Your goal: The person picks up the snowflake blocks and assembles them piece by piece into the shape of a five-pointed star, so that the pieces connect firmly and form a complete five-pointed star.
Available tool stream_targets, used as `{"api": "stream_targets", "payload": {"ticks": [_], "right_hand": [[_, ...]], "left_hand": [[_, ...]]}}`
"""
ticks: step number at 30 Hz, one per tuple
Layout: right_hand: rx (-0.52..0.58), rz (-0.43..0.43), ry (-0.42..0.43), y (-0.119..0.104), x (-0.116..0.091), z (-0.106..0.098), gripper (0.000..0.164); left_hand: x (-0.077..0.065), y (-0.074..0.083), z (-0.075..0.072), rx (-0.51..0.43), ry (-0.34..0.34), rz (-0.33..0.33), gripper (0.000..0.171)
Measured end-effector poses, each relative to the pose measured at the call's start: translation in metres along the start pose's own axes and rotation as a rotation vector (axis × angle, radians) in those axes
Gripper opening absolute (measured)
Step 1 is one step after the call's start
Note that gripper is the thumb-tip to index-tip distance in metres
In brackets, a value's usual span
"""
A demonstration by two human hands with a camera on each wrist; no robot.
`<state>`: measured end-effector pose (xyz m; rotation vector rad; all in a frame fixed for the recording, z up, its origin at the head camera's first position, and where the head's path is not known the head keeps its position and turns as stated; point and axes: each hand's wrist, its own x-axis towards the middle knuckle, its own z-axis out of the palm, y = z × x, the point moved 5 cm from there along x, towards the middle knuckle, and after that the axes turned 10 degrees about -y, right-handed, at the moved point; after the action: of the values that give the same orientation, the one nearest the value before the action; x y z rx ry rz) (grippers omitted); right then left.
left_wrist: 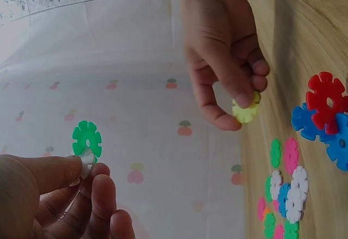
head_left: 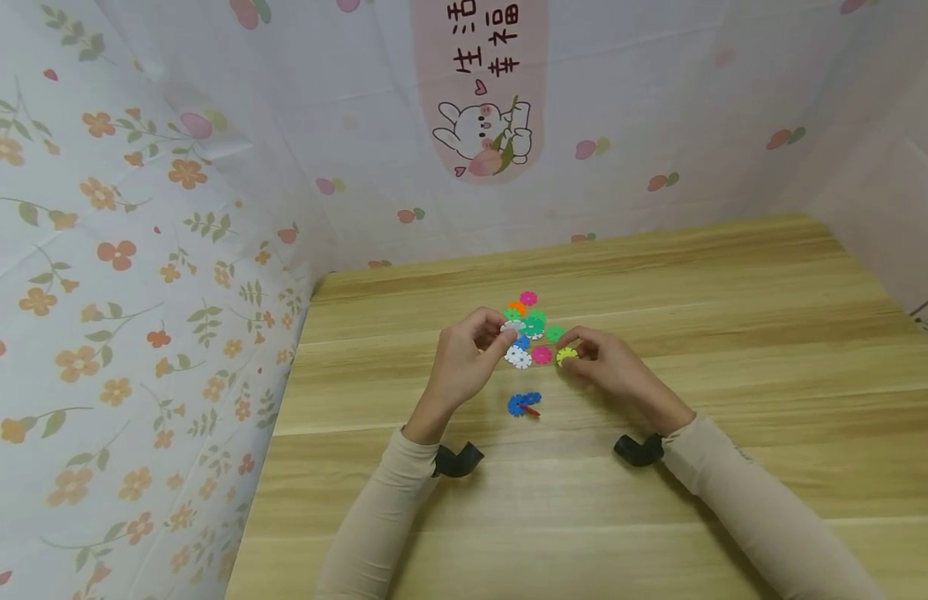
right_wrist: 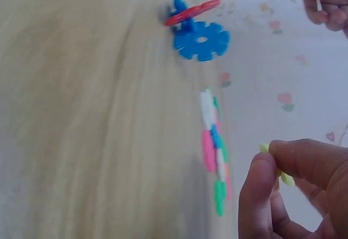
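My left hand (head_left: pixel 467 357) pinches a white snowflake disc (left_wrist: pixel 86 165) between thumb and fingers. A green snowflake disc (left_wrist: pixel 87 137) stands up from it, slotted into its edge. Off to the right, my right hand (head_left: pixel 614 364) holds a yellow snowflake disc (left_wrist: pixel 246 111) by its rim, thumb against fingertips. The two hands are apart, raised over loose discs on the table, among them a pink disc (head_left: pixel 541 355) and a white disc (head_left: pixel 519 359). Nearer to me lies a joined piece of blue discs (right_wrist: pixel 202 42) with a red disc (left_wrist: pixel 326 102) set across them.
The wooden table (head_left: pixel 734 350) runs back to a printed cloth (head_left: pixel 644 108) with a rabbit picture. Another cloth with orange flowers (head_left: pixel 77 364) hangs along the left. Black curved pieces (head_left: pixel 458 460) show at both wrists, beside the beige sleeves (head_left: pixel 381 517).
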<state>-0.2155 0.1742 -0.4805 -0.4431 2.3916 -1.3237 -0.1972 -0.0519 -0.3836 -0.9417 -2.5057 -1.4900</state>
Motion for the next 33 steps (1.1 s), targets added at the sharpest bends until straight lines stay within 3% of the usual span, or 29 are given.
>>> {"api": "stream_targets", "payload": {"ticks": [8, 17, 23, 33], "right_hand": [[0.110, -0.015, 0.043, -0.007, -0.002, -0.009, 0.032], [0.392, -0.072, 0.053, -0.019, -0.008, -0.016, 0.042], [0.453, -0.117, 0.070, -0.027, -0.012, -0.021, 0.038], [0.503, -0.111, 0.088, -0.039, -0.019, -0.027, 0.044]], "left_hand": [[0.001, 0.001, 0.000, 0.002, -0.001, -0.008, 0.008], [0.001, 0.003, 0.001, -0.001, -0.006, -0.010, 0.008], [0.000, 0.003, 0.001, 0.003, -0.012, -0.011, 0.008], [0.000, 0.005, 0.001, 0.002, -0.025, 0.012, 0.008]]}}
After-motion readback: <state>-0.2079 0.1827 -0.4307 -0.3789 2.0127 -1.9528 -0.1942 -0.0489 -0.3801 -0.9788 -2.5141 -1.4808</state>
